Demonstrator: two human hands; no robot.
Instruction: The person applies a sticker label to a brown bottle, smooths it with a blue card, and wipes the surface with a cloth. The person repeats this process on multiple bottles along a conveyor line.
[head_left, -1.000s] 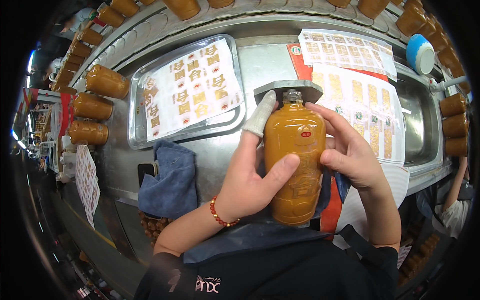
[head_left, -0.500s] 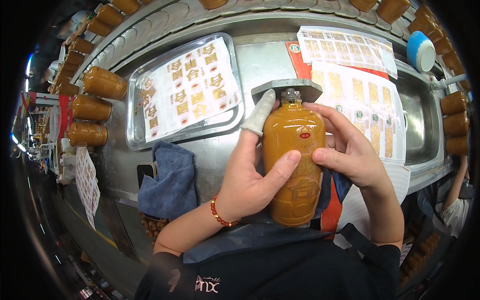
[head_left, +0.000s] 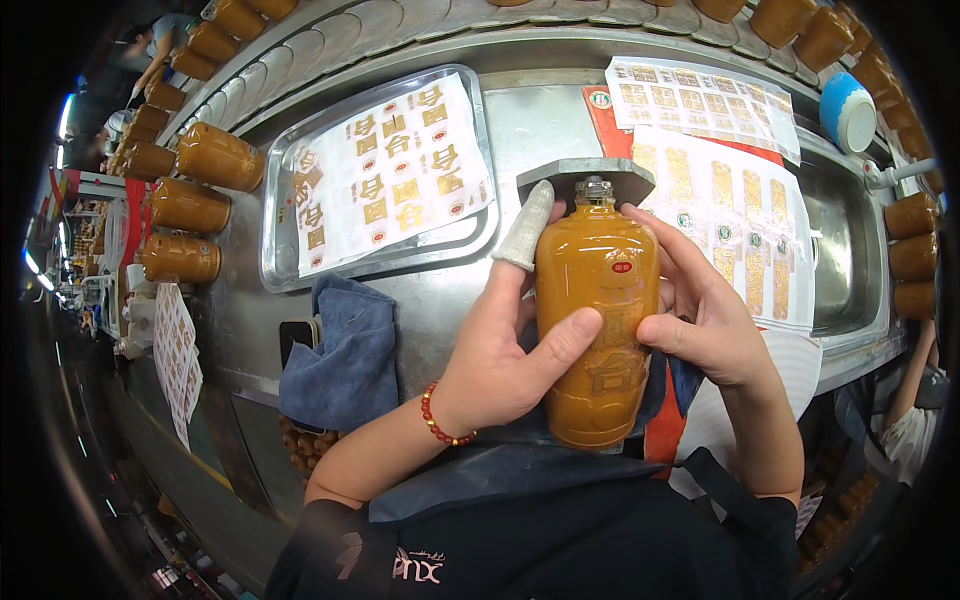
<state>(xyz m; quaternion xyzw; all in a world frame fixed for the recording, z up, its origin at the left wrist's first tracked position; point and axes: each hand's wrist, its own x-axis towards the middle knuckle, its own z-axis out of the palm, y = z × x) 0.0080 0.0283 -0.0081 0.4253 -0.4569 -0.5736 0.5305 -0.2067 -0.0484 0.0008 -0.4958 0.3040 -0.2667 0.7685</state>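
Bottle (head_left: pixel 598 290): and here it is, glossy caramel-brown, broad-shouldered, clear-necked, between both hands at the near edge of the steel surface (head_left: pixel 430 325)!
Left hand (head_left: pixel 500 365): fingers curl round the left flank, thumb flat on the front.
Right hand (head_left: pixel 712 335): fingers bent half closed against the right side, thumb on the front.
Bottle labels: small red oval (head_left: pixel 621 267) up high, raised gold characters (head_left: pixel 612 375) below.
Sticker sheet (head_left: pixel 395 172): gold characters, red seals.

Crumpled blue cloth (head_left: pixel 342 355), dark phone (head_left: pixel 296 336)
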